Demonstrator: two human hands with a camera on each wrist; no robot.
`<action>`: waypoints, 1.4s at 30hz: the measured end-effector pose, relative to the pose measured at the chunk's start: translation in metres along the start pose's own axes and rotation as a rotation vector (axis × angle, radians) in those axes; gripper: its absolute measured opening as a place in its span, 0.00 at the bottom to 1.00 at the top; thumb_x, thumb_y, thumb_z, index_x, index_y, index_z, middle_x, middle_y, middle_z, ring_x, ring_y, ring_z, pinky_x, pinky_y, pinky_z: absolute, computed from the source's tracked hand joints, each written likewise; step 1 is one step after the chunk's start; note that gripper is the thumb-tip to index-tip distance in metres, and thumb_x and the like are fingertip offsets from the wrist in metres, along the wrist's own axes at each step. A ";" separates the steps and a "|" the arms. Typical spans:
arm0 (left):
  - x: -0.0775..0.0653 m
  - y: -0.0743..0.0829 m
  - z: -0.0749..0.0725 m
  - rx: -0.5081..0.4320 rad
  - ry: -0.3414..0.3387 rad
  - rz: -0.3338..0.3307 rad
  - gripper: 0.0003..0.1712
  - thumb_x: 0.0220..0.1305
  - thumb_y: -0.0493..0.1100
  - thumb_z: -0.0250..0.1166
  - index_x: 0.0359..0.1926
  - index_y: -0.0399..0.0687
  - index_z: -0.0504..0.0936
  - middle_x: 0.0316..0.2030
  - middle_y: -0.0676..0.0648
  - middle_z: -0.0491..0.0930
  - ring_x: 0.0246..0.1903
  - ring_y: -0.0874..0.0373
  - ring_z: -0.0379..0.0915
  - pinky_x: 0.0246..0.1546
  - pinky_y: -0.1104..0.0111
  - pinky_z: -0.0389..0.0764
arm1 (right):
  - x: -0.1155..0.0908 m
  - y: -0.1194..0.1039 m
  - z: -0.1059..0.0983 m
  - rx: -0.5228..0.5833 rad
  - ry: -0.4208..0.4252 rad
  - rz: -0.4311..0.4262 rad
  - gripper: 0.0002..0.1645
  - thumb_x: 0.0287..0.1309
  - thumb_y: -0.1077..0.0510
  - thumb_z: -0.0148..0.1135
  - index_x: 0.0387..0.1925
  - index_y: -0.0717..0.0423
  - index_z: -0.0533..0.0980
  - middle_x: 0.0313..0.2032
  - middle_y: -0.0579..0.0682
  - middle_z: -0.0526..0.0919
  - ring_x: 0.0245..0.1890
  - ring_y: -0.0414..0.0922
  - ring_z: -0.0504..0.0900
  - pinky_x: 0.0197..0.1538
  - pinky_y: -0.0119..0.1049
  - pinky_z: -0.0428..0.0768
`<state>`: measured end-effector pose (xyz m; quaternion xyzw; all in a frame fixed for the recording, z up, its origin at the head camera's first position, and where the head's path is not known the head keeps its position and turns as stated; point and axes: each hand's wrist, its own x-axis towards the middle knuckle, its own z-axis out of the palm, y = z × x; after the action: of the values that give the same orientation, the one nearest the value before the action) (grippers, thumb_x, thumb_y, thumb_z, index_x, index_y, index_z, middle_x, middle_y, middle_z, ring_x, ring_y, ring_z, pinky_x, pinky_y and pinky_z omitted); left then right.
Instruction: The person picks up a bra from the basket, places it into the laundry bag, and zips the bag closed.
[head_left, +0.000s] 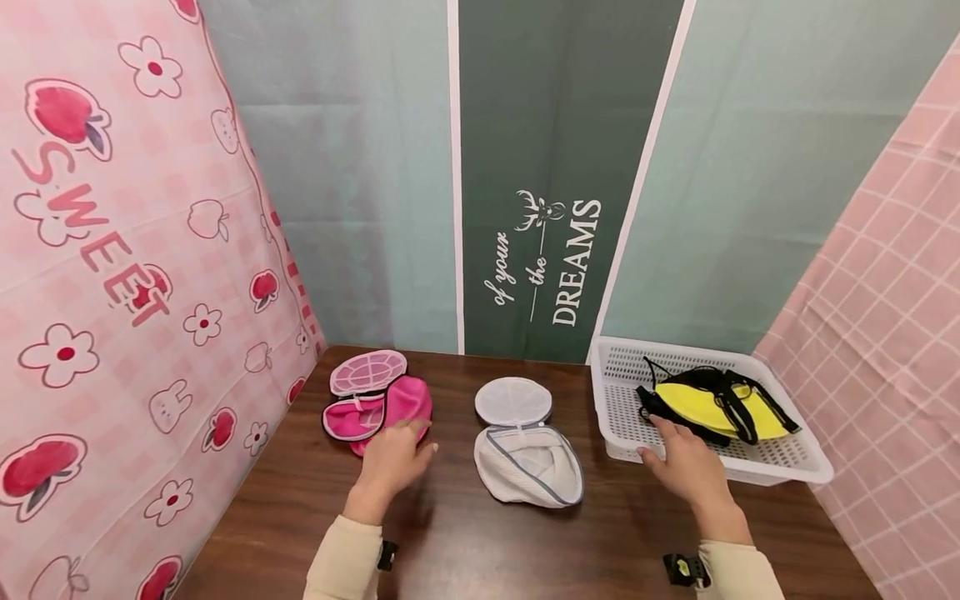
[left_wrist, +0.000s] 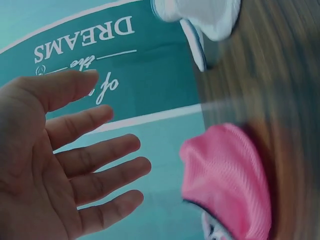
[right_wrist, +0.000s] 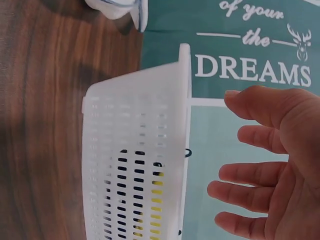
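My left hand (head_left: pixel 393 461) is over the near edge of a pink mesh wash bag (head_left: pixel 408 400); its round lid is flipped back. In the left wrist view its loosely spread fingers (left_wrist: pixel 115 170) hold nothing and are apart from the pink bag. Beside it, in the middle, a white mesh wash bag (head_left: pixel 517 479) lies with its lid up and its mouth showing. My right hand (head_left: pixel 686 462) hovers at the front rim of a white plastic basket (head_left: pixel 813 471), fingers slightly bent and holding nothing. A yellow and black garment with straps (head_left: pixel 705 404) lies in the basket.
A brown wooden table (head_left: pixel 480 550) carries everything. Printed cloths hang close around it: a pink fruit-pattern one (head_left: pixel 187 367) at left, a green lettered one (head_left: pixel 532 125) behind, and a pink checked one (head_left: pixel 892 333) at right.
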<state>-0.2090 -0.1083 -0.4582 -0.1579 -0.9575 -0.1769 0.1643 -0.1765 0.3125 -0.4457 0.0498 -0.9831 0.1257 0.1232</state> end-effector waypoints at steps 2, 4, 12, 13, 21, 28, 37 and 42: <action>0.000 0.004 0.004 -0.066 -0.024 -0.018 0.20 0.51 0.48 0.69 0.45 0.44 0.82 0.38 0.42 0.81 0.34 0.45 0.78 0.28 0.54 0.76 | 0.003 0.004 -0.003 0.026 -0.012 0.015 0.36 0.52 0.54 0.65 0.58 0.70 0.66 0.50 0.75 0.70 0.44 0.70 0.72 0.37 0.62 0.71; -0.001 0.009 0.010 -0.107 -0.034 -0.033 0.20 0.52 0.48 0.68 0.46 0.43 0.82 0.39 0.43 0.81 0.37 0.46 0.78 0.30 0.55 0.77 | 0.007 0.008 -0.005 0.040 -0.039 0.032 0.37 0.53 0.54 0.63 0.59 0.71 0.64 0.52 0.76 0.67 0.46 0.71 0.70 0.39 0.63 0.70; -0.001 0.025 0.039 -0.157 0.001 -0.031 0.19 0.51 0.46 0.68 0.44 0.44 0.82 0.37 0.43 0.81 0.36 0.46 0.78 0.30 0.56 0.77 | 0.023 0.028 -0.007 0.074 -0.147 0.097 0.40 0.57 0.51 0.61 0.60 0.76 0.59 0.53 0.80 0.63 0.48 0.72 0.67 0.43 0.64 0.68; -0.001 0.027 0.042 -0.160 -0.004 -0.026 0.19 0.51 0.46 0.68 0.44 0.44 0.82 0.37 0.43 0.81 0.36 0.46 0.78 0.29 0.56 0.76 | 0.025 0.029 -0.008 0.071 -0.155 0.097 0.40 0.56 0.52 0.60 0.60 0.76 0.59 0.53 0.80 0.63 0.48 0.72 0.67 0.43 0.64 0.68; 0.004 0.037 0.061 -0.228 -0.038 -0.048 0.19 0.51 0.44 0.66 0.45 0.44 0.82 0.38 0.43 0.81 0.36 0.43 0.78 0.31 0.54 0.76 | 0.043 0.042 -0.017 0.042 -0.232 0.090 0.40 0.56 0.52 0.61 0.59 0.78 0.60 0.53 0.79 0.64 0.50 0.73 0.64 0.45 0.64 0.67; 0.011 0.044 0.075 -0.335 -0.015 -0.142 0.20 0.51 0.44 0.65 0.47 0.44 0.80 0.41 0.43 0.81 0.38 0.43 0.77 0.32 0.53 0.75 | 0.057 0.050 -0.030 0.035 -0.311 0.118 0.41 0.57 0.52 0.60 0.58 0.81 0.58 0.50 0.79 0.66 0.46 0.73 0.69 0.43 0.63 0.69; 0.013 0.059 0.092 -0.416 0.031 -0.176 0.19 0.54 0.42 0.63 0.50 0.51 0.82 0.39 0.42 0.77 0.34 0.43 0.76 0.28 0.54 0.75 | 0.073 0.066 -0.026 0.053 -0.388 0.157 0.41 0.58 0.49 0.59 0.57 0.81 0.60 0.54 0.80 0.62 0.50 0.74 0.64 0.47 0.64 0.66; 0.012 0.069 0.101 -0.442 0.030 -0.171 0.14 0.54 0.43 0.64 0.43 0.47 0.85 0.39 0.43 0.75 0.33 0.46 0.76 0.30 0.57 0.75 | 0.081 0.079 -0.020 0.080 -0.415 0.183 0.42 0.58 0.48 0.58 0.57 0.82 0.59 0.54 0.80 0.62 0.51 0.75 0.61 0.49 0.65 0.64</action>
<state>-0.2214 -0.0047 -0.5229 -0.1059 -0.9029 -0.3976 0.1242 -0.2600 0.3888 -0.4246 -0.0097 -0.9821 0.1621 -0.0957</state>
